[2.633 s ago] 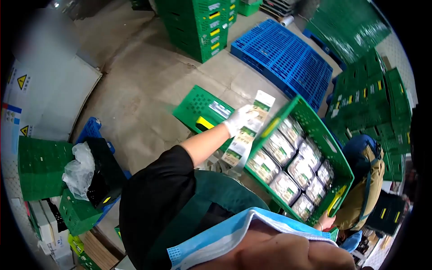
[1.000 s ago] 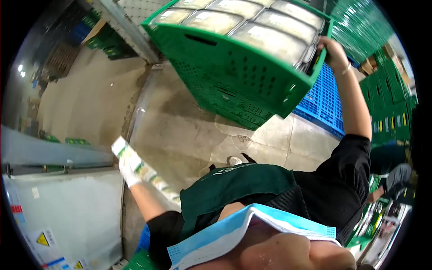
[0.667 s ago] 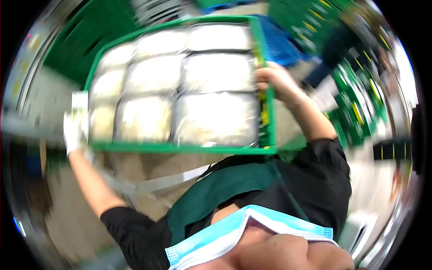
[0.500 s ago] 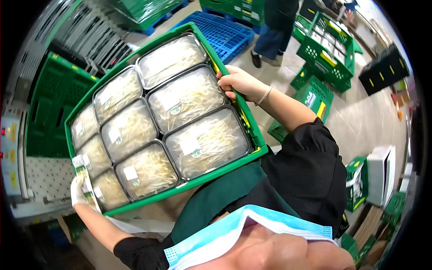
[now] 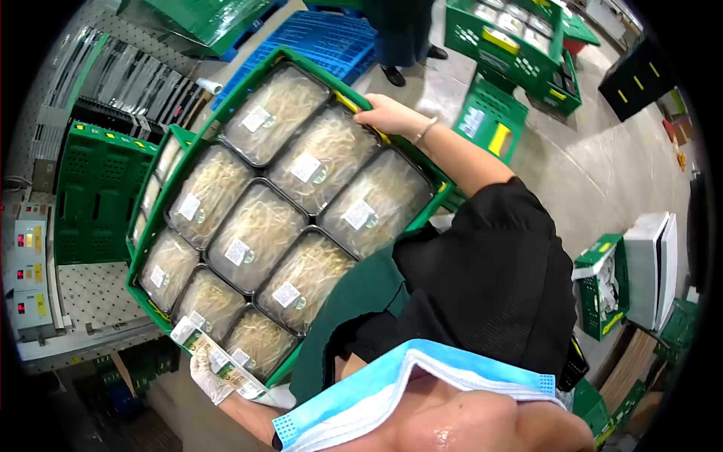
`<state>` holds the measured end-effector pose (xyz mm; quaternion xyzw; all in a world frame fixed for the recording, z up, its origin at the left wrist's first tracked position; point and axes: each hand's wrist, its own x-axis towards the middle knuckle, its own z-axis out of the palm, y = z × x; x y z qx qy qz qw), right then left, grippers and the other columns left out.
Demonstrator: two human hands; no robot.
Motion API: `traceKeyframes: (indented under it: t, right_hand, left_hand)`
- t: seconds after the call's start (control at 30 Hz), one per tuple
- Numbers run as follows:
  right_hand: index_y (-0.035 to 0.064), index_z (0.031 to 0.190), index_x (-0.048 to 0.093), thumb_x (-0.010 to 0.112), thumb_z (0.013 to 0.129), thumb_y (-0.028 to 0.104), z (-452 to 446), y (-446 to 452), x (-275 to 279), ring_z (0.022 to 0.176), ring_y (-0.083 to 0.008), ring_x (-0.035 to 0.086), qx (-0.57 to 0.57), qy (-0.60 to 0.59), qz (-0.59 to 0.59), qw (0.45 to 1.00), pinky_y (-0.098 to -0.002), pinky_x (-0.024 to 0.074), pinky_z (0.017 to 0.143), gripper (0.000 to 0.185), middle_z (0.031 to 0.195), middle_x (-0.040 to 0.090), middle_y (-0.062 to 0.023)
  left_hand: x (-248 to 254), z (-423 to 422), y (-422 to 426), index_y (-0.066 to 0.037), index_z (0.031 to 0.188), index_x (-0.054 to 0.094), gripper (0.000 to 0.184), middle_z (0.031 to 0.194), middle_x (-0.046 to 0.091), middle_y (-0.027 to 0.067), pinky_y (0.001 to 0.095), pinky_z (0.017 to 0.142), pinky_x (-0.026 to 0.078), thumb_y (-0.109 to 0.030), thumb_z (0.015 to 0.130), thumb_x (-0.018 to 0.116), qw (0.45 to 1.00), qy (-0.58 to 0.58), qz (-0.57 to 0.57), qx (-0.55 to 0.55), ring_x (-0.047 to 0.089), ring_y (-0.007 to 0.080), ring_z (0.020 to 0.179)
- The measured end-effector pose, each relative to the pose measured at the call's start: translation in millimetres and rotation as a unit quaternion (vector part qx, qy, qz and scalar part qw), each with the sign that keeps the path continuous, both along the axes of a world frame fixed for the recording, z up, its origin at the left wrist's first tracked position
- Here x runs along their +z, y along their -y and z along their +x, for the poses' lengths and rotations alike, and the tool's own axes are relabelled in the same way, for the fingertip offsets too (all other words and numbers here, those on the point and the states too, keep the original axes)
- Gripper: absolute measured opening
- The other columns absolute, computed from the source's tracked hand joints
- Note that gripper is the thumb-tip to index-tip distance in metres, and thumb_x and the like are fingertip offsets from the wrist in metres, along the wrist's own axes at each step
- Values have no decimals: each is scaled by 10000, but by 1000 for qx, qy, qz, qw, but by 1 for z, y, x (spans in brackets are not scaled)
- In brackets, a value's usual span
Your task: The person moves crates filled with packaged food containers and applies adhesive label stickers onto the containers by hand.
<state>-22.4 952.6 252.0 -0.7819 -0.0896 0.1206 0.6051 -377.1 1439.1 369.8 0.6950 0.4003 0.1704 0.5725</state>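
A green plastic crate (image 5: 280,56) is held tilted in front of my body. It contains several black trays of bean sprouts (image 5: 260,218) under clear film, each with a white label. My right hand (image 5: 392,117) grips the rim at the far right, fingers hooked over the edge. At the near left end my left hand (image 5: 211,380), in a pale glove, is closed around the crate edge. Along that same edge, against this hand, lies a strip of printed labels (image 5: 218,358). Part of the left fingers is hidden behind the strip.
Another crate of trays (image 5: 162,173) stands behind mine, beside an upright green crate (image 5: 98,196) on a dotted work surface (image 5: 94,290). A blue pallet (image 5: 309,41) lies ahead; a person (image 5: 399,38) stands near it. Stacked crates (image 5: 508,45) are at the right.
The crate has turned and its left end has swung down towards me, my left hand with it. The view has shifted, and another crate of trays now shows behind mine.
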Motion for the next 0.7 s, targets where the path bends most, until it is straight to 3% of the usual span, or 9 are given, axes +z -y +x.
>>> traceKeyframes:
  t: [0.1,0.2,0.3,0.37,0.63,0.7]
  right_hand:
    - [-10,791,527,569,691,213,5,1,6,654,-191,526,19,-40,-5,999,-300,410,615,249,684,554,-108]
    - [-45,904,530,575,678,239,16,-2,24,757,-262,558,42,-32,-105,993,-327,421,672,366,793,580,-185]
    - [-28,838,530,585,693,226,28,-20,50,718,-195,536,39,-7,-198,979,-297,410,663,298,758,572,-122]
    - [-79,876,524,570,671,275,33,-22,56,828,-311,549,63,-38,-188,979,-344,418,734,412,867,566,-224]
    - [-16,887,549,566,688,318,14,-13,85,849,-302,544,39,-7,-293,955,-336,417,746,389,896,569,-199]
    - [-5,871,567,557,675,380,8,-18,94,827,-293,554,5,3,-316,949,-340,425,733,432,857,582,-188]
  left_hand:
    - [5,-2,13,-18,813,556,135,707,552,13,224,538,433,-144,773,580,999,-12,-35,20,510,90,597]
    - [7,-2,23,-16,818,556,127,714,559,18,228,540,442,-135,776,573,996,-7,-83,37,521,96,601]
    - [11,5,25,-14,823,556,120,722,565,23,232,543,452,-126,780,567,994,-10,-107,33,532,101,605]
    - [5,-3,16,-6,847,553,108,750,582,41,241,538,471,-100,798,532,998,4,-64,-13,554,118,602]
    - [-30,-13,2,-2,853,551,124,760,590,56,248,535,472,-111,799,532,990,29,-140,0,562,134,605]
    - [-33,-7,8,7,865,551,141,765,589,64,252,538,474,-105,779,545,985,69,-161,11,564,143,607]
